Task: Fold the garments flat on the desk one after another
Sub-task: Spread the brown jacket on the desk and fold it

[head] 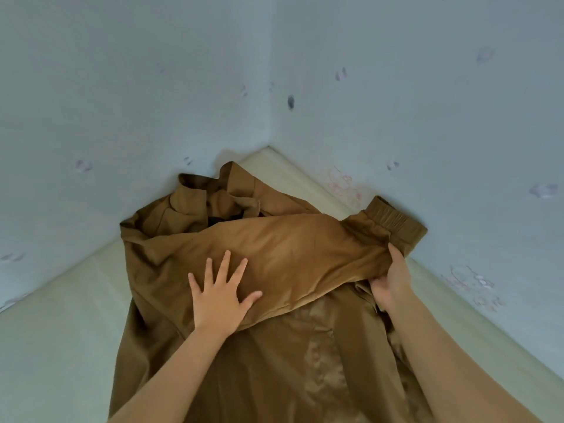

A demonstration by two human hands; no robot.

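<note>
A brown jacket (274, 346) lay spread on the desk (61, 331), its collar (189, 203) pushed into the far corner where the two walls (122, 87) met and its hem running toward the near edge, out of view. One sleeve (290, 254) was laid across the chest, its ribbed cuff (393, 221) reaching past the jacket's right side to the wall at the desk's right edge. The left hand (219, 297) rested flat on the sleeve, fingers straight and spread, holding nothing. The right hand (390, 282) gripped the sleeve just short of the cuff, fingers curled round the cloth. The risk from here seemed to lie in that overhang: let go where it was, the cuff would likely stick out beyond the body and spoil a square fold. A pull by the right hand without firm pressure from the left could drag the whole smooth-looking jacket sideways, and the collar, bunched against the wall, might crease into the fold.
</note>
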